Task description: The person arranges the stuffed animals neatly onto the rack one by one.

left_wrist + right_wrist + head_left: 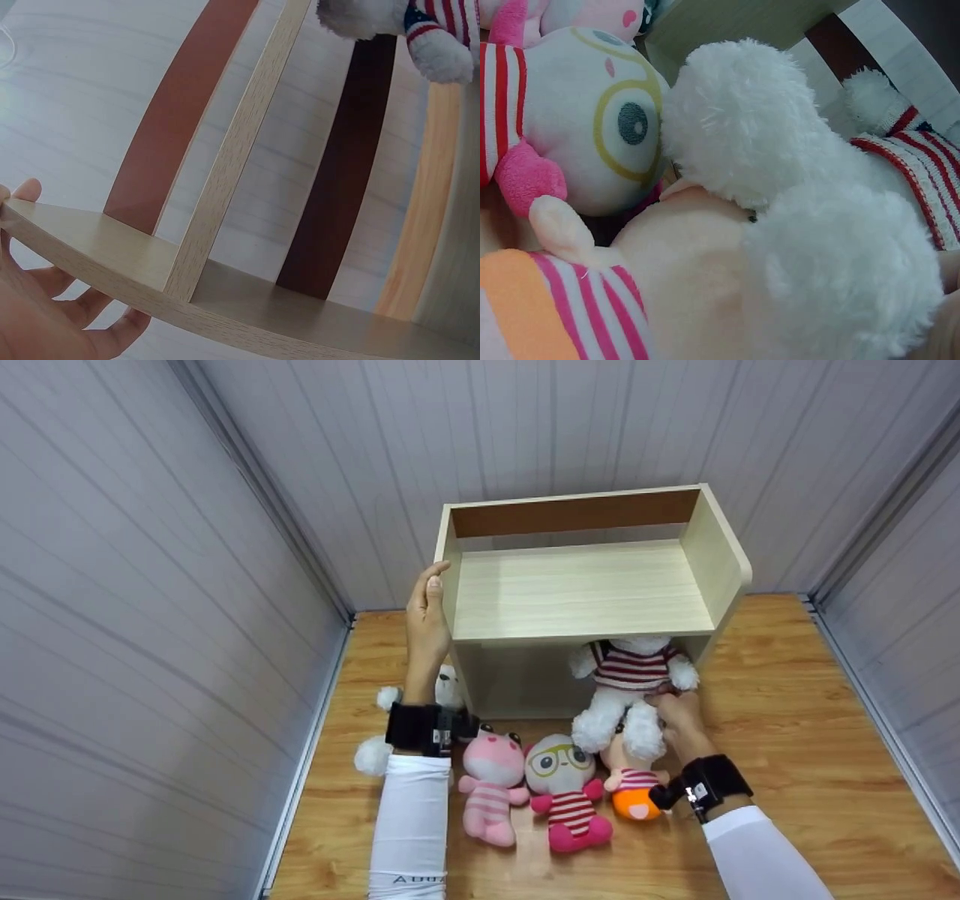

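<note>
A small pale wooden shelf (585, 592) stands against the back wall. My left hand (427, 619) holds its left side panel (97, 277), thumb on one face and fingers on the other. Under the middle board, at the right of the lower compartment, is a white fluffy plush toy (634, 671) in a red-and-white striped sweater. Its head is mostly hidden by the board. My right hand (679, 720) grips it low on its right side; the fingertips are hidden. Its fluffy legs (735, 120) stick out toward me, overlapping a plush doll (637, 787) with orange bottoms.
In front of the shelf lie a pink striped plush toy (491, 787) and a grey-headed plush toy (562, 787) with yellow glasses. Another white plush toy (373, 755) lies left of the shelf, partly behind my left arm. Panelled walls (150, 622) enclose the wooden floor (810, 720).
</note>
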Motion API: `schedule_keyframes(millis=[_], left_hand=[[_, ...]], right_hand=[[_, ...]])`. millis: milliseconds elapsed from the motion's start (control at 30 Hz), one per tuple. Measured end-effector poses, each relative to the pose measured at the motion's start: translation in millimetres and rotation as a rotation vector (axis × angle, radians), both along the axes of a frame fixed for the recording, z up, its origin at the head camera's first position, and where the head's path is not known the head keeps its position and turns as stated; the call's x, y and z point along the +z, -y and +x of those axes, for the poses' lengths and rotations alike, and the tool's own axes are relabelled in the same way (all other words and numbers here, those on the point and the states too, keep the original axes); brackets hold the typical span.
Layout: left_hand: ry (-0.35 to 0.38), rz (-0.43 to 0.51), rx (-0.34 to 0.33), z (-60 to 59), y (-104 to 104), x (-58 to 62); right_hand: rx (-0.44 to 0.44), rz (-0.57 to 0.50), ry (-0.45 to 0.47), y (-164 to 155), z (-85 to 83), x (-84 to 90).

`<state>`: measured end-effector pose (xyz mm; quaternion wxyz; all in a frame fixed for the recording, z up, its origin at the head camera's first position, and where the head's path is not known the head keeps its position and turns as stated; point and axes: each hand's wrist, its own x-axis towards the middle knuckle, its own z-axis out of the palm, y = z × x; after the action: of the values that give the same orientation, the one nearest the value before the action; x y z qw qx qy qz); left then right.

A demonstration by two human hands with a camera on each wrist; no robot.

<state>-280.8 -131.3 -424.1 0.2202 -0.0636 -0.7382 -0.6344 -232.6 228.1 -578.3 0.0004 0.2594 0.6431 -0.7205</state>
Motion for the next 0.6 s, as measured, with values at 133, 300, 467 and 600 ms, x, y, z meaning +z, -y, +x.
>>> schedule_keyframes(millis=[133,300,467,600], left_hand=[[0.004,0.006,-0.001,1.9,2.2,1.5],[0.008,0.007,-0.001,1.8,4.2,0.5],[0.014,0.004,0.004,1.7,4.6,-0.3],[0.013,0.006,0.001,1.7,3.7,-0.8]], right_hand=[[-0.011,-0.028,0.022,3.5,-4.5,-0.2],[-0.050,-0.037,0.041,5.3,-11.2,-1.4],[-0.069,-0.050,0.026,6.0,-17.3,-0.4],[-0.086,-0.066,0.033,5.6,-21.7,0.4]])
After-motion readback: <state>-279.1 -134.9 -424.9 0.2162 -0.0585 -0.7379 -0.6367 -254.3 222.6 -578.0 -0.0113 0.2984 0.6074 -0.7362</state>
